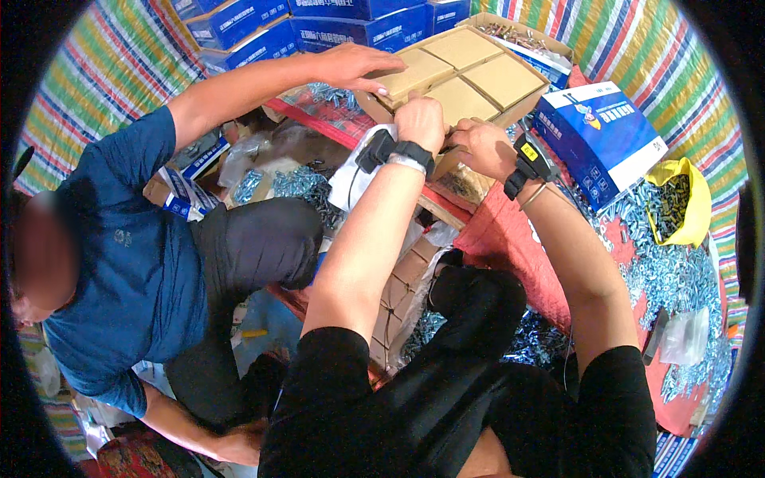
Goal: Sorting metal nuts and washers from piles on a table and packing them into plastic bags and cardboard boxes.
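Note:
A shallow cardboard carton [522,107] stands at the top middle, with several small tan boxes [457,102] packed in it. My left hand [420,123] is closed at its near edge, the fingers bent over the side and partly hidden by the back of the hand. To the right, my right hand [482,146] grips the same near side with curled fingers. Each wrist carries a dark strapped device. A co-worker's hand [356,66] reaches in from the left and rests at the carton's left corner. White sheet material [351,174] hangs beside my left wrist.
A blue and white box [603,139] stands right of the carton. Beyond it, a yellow bag [680,203] holds small metal parts. Loose metal fasteners [669,279] cover the right side. Blue boxes [358,32] are stacked behind. A co-worker [131,247] sits close on the left.

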`<control>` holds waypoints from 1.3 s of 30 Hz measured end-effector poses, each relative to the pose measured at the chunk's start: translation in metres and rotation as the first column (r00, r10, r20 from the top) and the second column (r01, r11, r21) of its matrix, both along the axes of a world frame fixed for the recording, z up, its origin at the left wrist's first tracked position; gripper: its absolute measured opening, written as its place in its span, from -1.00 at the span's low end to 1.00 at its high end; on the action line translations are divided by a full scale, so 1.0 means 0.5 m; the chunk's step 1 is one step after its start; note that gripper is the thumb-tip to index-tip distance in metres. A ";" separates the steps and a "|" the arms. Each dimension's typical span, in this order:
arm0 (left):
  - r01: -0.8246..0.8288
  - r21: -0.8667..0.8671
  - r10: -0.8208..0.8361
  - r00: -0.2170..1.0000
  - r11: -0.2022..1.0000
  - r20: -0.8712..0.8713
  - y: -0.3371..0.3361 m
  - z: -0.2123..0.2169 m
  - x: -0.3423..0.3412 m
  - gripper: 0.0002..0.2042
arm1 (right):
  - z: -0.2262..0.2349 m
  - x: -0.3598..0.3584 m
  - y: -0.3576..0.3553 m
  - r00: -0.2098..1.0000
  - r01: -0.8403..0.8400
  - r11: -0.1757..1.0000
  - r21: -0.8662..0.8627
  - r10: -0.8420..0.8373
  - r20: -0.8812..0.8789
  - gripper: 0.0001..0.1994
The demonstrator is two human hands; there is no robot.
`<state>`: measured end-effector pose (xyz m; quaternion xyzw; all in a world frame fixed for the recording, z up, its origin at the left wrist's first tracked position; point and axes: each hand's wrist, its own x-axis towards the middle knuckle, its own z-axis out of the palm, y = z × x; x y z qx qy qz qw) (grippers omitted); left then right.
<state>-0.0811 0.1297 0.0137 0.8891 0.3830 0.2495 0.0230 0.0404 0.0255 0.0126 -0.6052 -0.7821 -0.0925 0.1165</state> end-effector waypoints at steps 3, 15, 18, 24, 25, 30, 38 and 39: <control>-0.037 0.054 0.043 0.993 0.998 -0.106 0.026 0.009 0.025 -0.60 | 0.003 0.001 -0.005 0.992 -0.084 0.994 0.067 0.090 -0.086 -0.76; -0.235 -0.247 0.177 0.955 0.940 -0.236 0.135 0.003 0.035 -0.68 | 0.003 -0.034 0.009 0.999 -0.023 0.991 0.131 0.027 -0.022 -0.69; -0.225 -0.271 0.179 0.966 0.936 -0.186 0.093 0.017 0.055 -0.67 | -0.009 -0.008 0.006 0.997 0.064 0.995 0.078 -0.067 0.035 -0.76; -0.226 -0.246 0.204 0.972 0.942 -0.115 0.113 0.005 0.031 -0.66 | -0.013 -0.008 0.008 1.000 -0.025 0.990 0.141 0.027 -0.010 -0.77; -0.230 -0.232 0.207 0.971 0.945 -0.120 0.115 0.005 0.031 -0.66 | -0.014 -0.009 0.010 1.000 -0.002 0.993 0.122 0.003 -0.002 -0.78; -0.219 -0.244 0.207 0.975 0.945 -0.076 0.126 0.002 0.011 -0.67 | -0.003 -0.015 0.008 0.999 0.028 0.999 0.018 -0.027 -0.021 -0.79; -0.165 -0.472 0.433 0.720 0.866 0.542 0.042 -0.068 -0.067 -0.56 | -0.034 0.015 -0.005 0.999 -0.021 0.976 0.219 0.013 0.036 -0.74; -0.071 -0.607 0.431 0.770 0.791 0.471 0.045 -0.084 -0.068 -0.49 | -0.034 0.015 -0.002 0.999 -0.019 0.975 0.220 0.011 0.038 -0.74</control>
